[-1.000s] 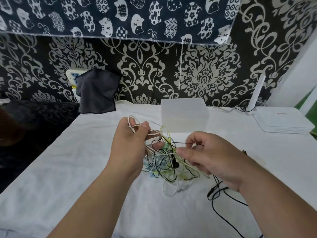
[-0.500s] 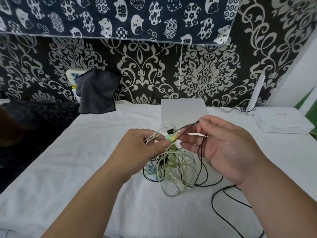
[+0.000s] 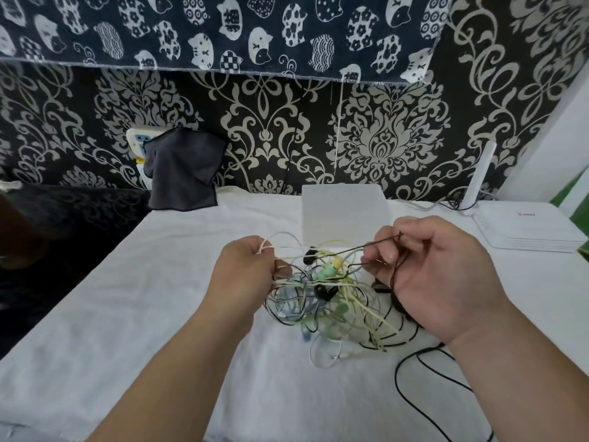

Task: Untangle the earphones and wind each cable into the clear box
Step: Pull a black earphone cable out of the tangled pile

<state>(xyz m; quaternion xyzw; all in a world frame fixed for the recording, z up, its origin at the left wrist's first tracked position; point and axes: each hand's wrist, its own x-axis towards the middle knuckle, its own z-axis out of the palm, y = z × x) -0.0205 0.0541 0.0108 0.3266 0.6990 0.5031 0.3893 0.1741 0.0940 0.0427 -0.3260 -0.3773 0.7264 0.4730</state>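
Observation:
A tangle of earphone cables (image 3: 325,301), white, yellow, pale green, grey-blue and black, hangs between my hands just above the white tablecloth. My left hand (image 3: 245,282) grips a bunch of white cable loops at the tangle's left side. My right hand (image 3: 436,275) pinches a black cable (image 3: 366,248) that runs taut from the tangle up to my fingers; more black cable trails under that hand and off toward the near right. The clear box (image 3: 344,212) stands upright on the table just behind the tangle.
A white router (image 3: 526,228) with an upright antenna lies at the back right. A dark cloth (image 3: 181,170) hangs over a wall socket at the back left. The table (image 3: 127,330) ends at a dark drop on the left; patterned wall behind.
My hands have pulled apart sideways, left going left and right going right. The black cable is drawn taut out of the tangle, which has spread wider and sagged onto the cloth.

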